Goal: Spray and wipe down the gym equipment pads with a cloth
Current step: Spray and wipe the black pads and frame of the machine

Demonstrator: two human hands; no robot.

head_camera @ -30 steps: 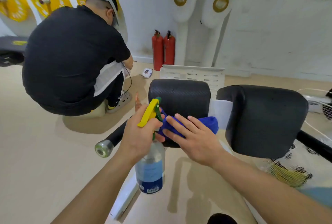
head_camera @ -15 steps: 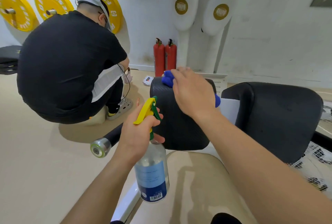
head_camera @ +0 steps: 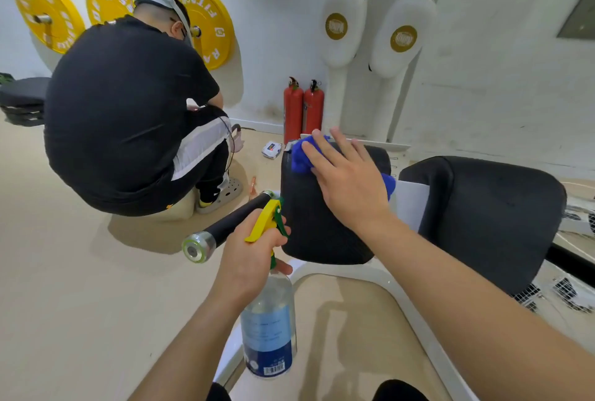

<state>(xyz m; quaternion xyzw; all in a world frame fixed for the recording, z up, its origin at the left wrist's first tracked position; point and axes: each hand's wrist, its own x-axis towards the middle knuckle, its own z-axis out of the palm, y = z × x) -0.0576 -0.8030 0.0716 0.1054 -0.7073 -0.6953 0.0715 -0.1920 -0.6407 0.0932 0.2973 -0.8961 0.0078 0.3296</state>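
**Q:** Biggest first. Which pad are you on?

**A:** There are two black pads. The left pad (head_camera: 322,214) is under my right hand (head_camera: 347,181). The right pad (head_camera: 489,217) sits outboard of that forearm, and neither hand touches it.

**Q:** What changed?

**A:** A second ago my right palm was low on the pad's front face, close to my other fist. Half a second ago it had climbed to the top edge. Now it lies on the top, reaching toward the far left corner.

**Q:** Grips?

**A:** Right hand: fingers straight and spread, pressing flat, pinching nothing. Left hand (head_camera: 248,255): curled round the neck of the spray bottle (head_camera: 269,329), which hangs upright below the fist. The yellow trigger (head_camera: 262,222) sticks out above my knuckles. I can't tell whether it is squeezed.

**Q:** Cloth?

**A:** The blue cloth (head_camera: 301,156) is bunched under my right fingers. It shows at the fingertips and again behind the heel of the palm.

**Q:** So where does the task stand?

**A:** My guess is that the front and top of this pad are mostly wiped. Its sides and the whole right pad remain, and that pad probably needs a spray first.
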